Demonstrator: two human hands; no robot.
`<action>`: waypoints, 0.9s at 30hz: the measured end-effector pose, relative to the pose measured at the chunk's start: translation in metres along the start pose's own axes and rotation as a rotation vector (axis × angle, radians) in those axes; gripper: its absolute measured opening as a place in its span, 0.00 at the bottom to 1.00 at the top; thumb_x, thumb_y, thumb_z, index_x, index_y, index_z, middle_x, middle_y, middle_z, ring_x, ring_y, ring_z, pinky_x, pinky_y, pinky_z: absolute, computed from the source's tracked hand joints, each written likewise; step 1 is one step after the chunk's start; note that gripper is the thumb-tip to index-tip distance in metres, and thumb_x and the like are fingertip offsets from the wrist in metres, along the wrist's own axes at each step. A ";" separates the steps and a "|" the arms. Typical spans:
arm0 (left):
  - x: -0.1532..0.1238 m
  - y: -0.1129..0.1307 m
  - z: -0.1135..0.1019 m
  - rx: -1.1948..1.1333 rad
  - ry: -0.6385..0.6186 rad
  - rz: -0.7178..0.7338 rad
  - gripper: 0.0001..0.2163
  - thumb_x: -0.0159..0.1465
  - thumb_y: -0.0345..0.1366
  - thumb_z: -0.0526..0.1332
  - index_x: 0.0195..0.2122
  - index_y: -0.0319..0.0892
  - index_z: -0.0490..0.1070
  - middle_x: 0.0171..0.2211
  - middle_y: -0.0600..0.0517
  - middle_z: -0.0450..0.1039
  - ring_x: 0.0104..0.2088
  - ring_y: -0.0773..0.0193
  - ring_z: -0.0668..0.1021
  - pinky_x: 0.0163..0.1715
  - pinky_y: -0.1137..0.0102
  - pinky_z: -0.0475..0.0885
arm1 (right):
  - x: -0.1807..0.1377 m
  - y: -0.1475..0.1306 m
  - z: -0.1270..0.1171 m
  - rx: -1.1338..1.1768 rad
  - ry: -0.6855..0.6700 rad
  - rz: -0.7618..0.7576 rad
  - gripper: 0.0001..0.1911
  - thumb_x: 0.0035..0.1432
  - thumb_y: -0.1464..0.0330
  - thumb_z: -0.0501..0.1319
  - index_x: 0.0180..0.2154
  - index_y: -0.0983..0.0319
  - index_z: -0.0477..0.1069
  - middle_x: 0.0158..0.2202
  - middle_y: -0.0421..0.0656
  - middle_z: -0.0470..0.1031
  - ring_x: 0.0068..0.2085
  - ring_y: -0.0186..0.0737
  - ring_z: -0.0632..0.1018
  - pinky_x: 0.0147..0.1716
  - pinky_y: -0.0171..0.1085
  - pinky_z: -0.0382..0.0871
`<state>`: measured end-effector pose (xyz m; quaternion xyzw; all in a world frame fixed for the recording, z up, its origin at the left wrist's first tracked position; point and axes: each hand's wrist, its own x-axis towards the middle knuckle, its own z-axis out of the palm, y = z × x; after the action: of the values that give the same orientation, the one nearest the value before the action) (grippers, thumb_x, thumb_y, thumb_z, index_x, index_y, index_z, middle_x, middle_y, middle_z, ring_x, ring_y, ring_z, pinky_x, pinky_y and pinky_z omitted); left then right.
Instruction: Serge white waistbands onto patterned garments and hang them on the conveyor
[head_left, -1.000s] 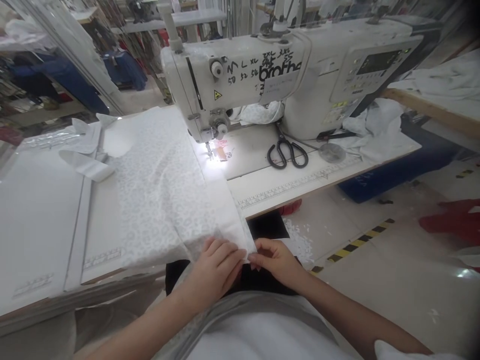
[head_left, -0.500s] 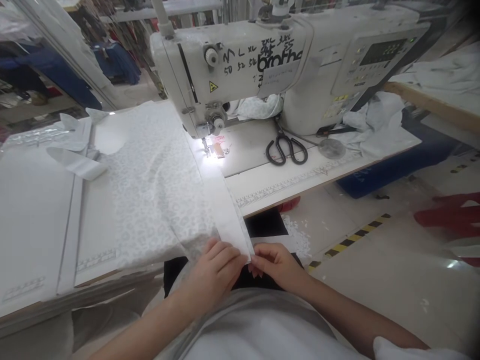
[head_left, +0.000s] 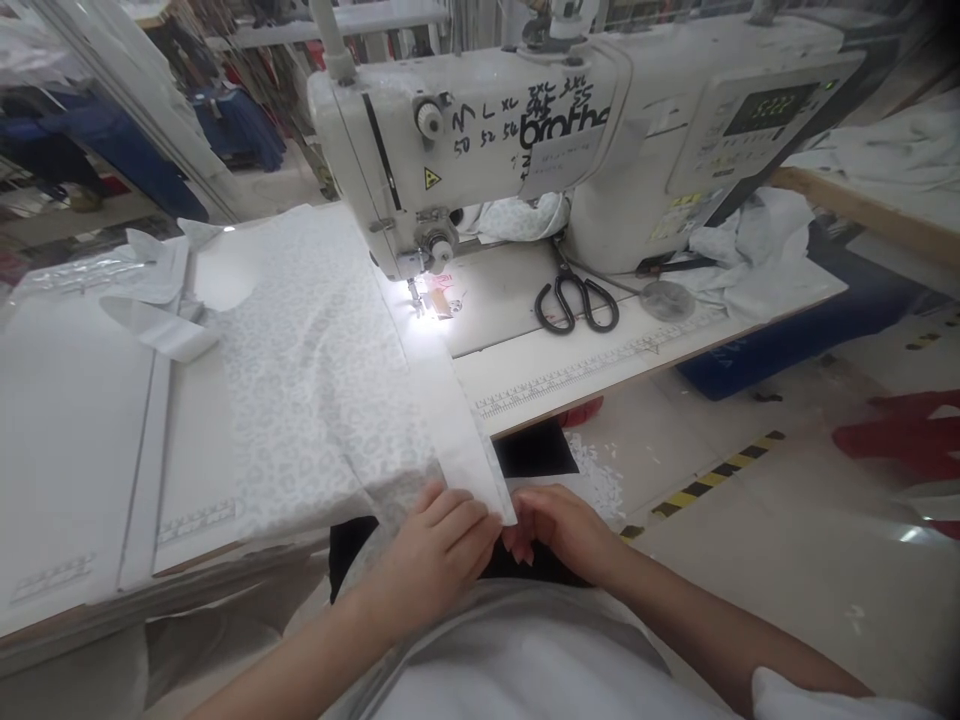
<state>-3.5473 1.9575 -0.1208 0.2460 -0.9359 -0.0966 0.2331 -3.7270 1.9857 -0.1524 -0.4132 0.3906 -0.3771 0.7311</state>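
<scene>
A pale fabric piece with a grey leopard print (head_left: 315, 370) lies on the sewing table, a plain white strip (head_left: 457, 420) along its right edge. The strip runs from under the presser foot (head_left: 415, 292) of the sewing machine (head_left: 480, 130) toward my body. My left hand (head_left: 450, 535) is closed on the near end of the strip, fingers on top. My right hand (head_left: 559, 525) is at the strip's near right corner, fingers curled in against its edge; its fingertips are partly hidden.
Black-handled scissors (head_left: 576, 300) lie on the machine bed, right of the needle. A printed ruler (head_left: 570, 375) follows the table's front edge. Crumpled white cloth (head_left: 757, 250) sits at the right end. Loose white strips (head_left: 161, 325) lie at left. Yellow-black tape (head_left: 712, 475) marks the floor.
The view has shifted slightly. My right hand's fingers have curled lower and further behind the strip's corner. My left hand keeps its hold, and the fabric lies nearly the same.
</scene>
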 end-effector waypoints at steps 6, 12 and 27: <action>0.003 0.003 -0.002 -0.099 0.009 -0.023 0.08 0.57 0.23 0.56 0.38 0.37 0.65 0.32 0.52 0.69 0.34 0.67 0.67 0.38 0.66 0.63 | 0.001 -0.026 -0.009 -1.098 0.044 -0.743 0.11 0.53 0.75 0.53 0.41 0.65 0.65 0.43 0.48 0.66 0.46 0.40 0.65 0.45 0.42 0.61; 0.020 -0.023 -0.018 -0.325 0.100 -0.262 0.06 0.59 0.28 0.53 0.38 0.40 0.63 0.39 0.49 0.67 0.42 0.65 0.69 0.42 0.66 0.66 | 0.015 -0.034 -0.010 -1.385 -0.110 -0.929 0.06 0.56 0.77 0.52 0.31 0.66 0.67 0.35 0.45 0.70 0.39 0.36 0.68 0.40 0.36 0.65; 0.016 -0.083 -0.039 0.081 -0.197 -0.420 0.19 0.62 0.40 0.50 0.54 0.43 0.56 0.58 0.50 0.53 0.59 0.56 0.51 0.55 0.52 0.55 | 0.017 -0.043 0.005 -1.218 -0.154 -0.856 0.07 0.53 0.80 0.53 0.31 0.65 0.66 0.29 0.43 0.70 0.34 0.35 0.68 0.34 0.36 0.65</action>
<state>-3.5062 1.8756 -0.1050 0.4339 -0.8855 -0.1287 0.1053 -3.7259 1.9564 -0.1165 -0.8861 0.2831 -0.3156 0.1873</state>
